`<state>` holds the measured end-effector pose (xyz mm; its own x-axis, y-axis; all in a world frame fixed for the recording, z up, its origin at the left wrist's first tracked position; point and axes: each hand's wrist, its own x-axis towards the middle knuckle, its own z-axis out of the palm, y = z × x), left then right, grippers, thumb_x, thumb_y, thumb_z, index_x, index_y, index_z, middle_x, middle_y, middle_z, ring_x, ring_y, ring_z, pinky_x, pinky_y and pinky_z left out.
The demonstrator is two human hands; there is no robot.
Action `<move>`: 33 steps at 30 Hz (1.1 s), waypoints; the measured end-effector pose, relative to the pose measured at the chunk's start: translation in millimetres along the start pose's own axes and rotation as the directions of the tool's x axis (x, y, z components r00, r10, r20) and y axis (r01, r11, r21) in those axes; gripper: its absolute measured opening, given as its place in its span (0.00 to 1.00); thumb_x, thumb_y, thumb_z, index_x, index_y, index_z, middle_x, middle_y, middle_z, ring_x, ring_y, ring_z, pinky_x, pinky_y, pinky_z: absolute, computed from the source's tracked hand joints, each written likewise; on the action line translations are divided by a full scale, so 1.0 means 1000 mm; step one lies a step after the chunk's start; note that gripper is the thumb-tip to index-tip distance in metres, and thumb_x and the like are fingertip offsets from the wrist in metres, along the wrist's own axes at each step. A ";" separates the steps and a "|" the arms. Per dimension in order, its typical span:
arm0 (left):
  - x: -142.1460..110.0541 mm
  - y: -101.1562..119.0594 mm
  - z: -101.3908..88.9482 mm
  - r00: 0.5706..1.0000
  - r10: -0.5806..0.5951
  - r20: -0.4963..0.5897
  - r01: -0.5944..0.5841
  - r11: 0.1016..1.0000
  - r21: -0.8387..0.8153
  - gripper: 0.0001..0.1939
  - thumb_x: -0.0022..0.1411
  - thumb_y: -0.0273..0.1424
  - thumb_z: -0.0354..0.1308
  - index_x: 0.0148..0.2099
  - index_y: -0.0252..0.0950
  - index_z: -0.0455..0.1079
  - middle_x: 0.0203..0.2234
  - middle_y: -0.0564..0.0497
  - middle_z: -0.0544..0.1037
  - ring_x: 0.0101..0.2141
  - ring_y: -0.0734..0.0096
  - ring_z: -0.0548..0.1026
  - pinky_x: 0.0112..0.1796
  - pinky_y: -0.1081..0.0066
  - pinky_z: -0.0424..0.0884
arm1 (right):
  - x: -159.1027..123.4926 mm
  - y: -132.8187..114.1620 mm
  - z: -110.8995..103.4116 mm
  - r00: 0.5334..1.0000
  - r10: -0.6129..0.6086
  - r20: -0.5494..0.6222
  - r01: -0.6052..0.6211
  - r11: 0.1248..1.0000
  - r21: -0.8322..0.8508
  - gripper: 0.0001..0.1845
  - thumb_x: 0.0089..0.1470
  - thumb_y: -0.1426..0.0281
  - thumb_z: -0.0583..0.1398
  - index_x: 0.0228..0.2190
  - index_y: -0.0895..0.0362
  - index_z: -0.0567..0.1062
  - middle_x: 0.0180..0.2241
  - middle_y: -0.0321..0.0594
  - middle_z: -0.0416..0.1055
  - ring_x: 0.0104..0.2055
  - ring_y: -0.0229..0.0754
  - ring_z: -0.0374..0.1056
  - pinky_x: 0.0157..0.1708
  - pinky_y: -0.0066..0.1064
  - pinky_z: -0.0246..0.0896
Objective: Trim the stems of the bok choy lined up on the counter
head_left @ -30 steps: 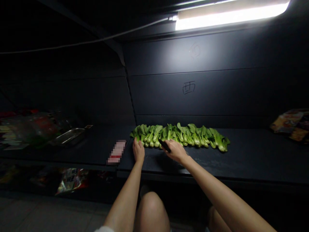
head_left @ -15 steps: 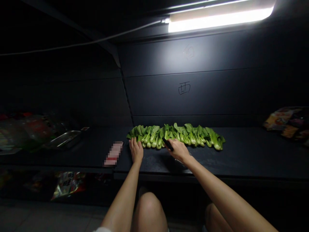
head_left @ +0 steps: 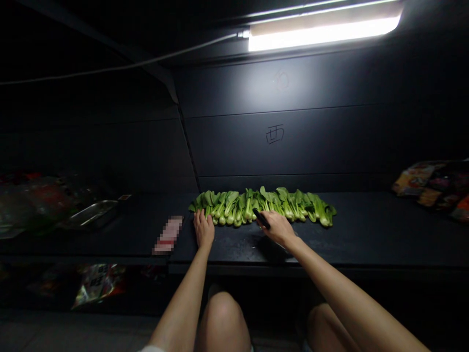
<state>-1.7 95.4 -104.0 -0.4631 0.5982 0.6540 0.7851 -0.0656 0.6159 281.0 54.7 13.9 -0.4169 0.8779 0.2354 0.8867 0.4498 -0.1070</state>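
A long row of green bok choy (head_left: 269, 203) lies on the dark shelf, leaves toward the back panel and pale bases toward me. My left hand (head_left: 203, 227) rests at the row's left end, fingers stretched out over the nearest stems. In front of the row's middle, my right hand (head_left: 277, 227) is closed around the black handle (head_left: 261, 218) of what looks like a knife. A thin metallic glint shows under that wrist; the rest of the blade is hidden by the hand and shadow.
Left of my left hand lies a blurred-out phone-like rectangle (head_left: 168, 235). Further left are a metal tray (head_left: 93, 215) and blurred plastic packages (head_left: 40, 200). Snack bags (head_left: 419, 178) sit at the far right. A lamp (head_left: 324, 32) hangs above; a packet (head_left: 97, 283) lies on the lower shelf.
My right hand has moved right along the bok choy row with the knife. My left hand stays at the left end. The whole view has shifted a little.
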 end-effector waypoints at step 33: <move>-0.048 0.119 0.030 0.797 0.394 0.458 -0.432 0.901 -0.024 0.25 0.67 0.32 0.42 0.64 0.41 0.56 0.63 0.46 0.60 0.64 0.59 0.54 0.62 0.46 0.43 | -0.036 0.061 -0.016 0.997 0.064 -0.031 -0.064 0.998 -0.013 0.15 0.59 0.67 0.52 0.46 0.57 0.72 0.42 0.45 0.74 0.47 0.43 0.66 0.42 0.28 0.56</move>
<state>126.0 82.8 -75.1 0.1286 0.8164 0.5630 0.8980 -0.3367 0.2831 353.4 47.8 14.0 -0.3531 0.8994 0.2576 0.9143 0.3901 -0.1091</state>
